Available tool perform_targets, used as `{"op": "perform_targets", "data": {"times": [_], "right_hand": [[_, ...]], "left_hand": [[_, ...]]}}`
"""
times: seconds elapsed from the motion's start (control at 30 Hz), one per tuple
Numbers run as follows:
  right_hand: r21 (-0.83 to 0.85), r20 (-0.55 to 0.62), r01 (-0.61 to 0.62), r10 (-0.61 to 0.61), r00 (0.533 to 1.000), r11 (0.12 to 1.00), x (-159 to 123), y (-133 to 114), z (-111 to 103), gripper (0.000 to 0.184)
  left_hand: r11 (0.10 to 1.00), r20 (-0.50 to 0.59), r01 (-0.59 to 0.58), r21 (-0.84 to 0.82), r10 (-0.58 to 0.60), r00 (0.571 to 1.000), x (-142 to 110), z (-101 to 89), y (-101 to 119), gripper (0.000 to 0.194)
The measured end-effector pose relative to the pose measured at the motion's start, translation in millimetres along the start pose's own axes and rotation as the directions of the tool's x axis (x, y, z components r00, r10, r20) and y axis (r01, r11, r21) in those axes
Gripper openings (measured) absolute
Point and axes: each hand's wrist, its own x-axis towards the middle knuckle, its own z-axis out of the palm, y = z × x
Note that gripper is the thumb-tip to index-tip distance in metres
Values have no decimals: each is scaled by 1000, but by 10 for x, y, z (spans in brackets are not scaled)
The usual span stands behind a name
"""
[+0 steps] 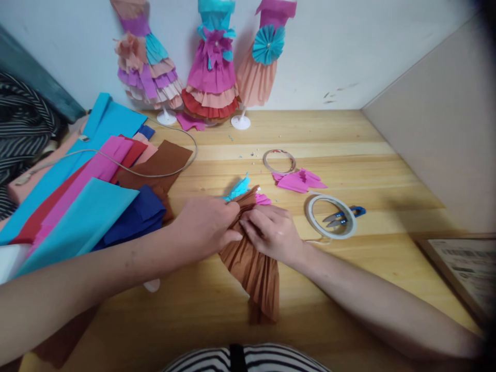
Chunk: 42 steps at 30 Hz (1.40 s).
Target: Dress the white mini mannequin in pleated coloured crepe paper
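A pleated brown crepe-paper piece lies on the wooden table in front of me, fanning out toward me. My left hand and my right hand meet at its upper, gathered end, fingers curled and pinching the folds. Bits of turquoise paper and pink paper poke out just beyond my fingers.
Sheets of coloured crepe paper pile up at left, with a cable across them. Three paper-dressed mannequins stand at the back wall. A tape roll rings small blue snips; a thinner ring and pink scraps lie nearby.
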Motion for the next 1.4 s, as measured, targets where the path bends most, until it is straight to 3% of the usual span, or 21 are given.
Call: {"op": "perform_targets", "data": {"times": [0.33, 0.73, 0.83, 1.0, 1.4], "right_hand": [[9, -5, 13, -13, 1000, 1000, -3, 11, 16, 13], [148, -69, -119, 130, 989, 982, 24, 14, -14, 14], [170, -90, -94, 111, 990, 981, 4, -1, -47, 9], [136, -90, 2, 10, 996, 991, -3, 4, -59, 16], [68, -62, -13, 17, 998, 998, 42, 9, -34, 14]], "left_hand": [[999, -3, -3, 38, 3, 1000, -3, 23, 1, 16], [999, -44, -15, 38, 16, 999, -14, 61, 0, 18], [999, -41, -10, 31, 11, 999, -9, 59, -2, 18], [1000, -35, -10, 24, 11, 999, -16, 49, -12, 18], [1000, -48, 2, -22, -3, 999, -4, 56, -21, 17]]}}
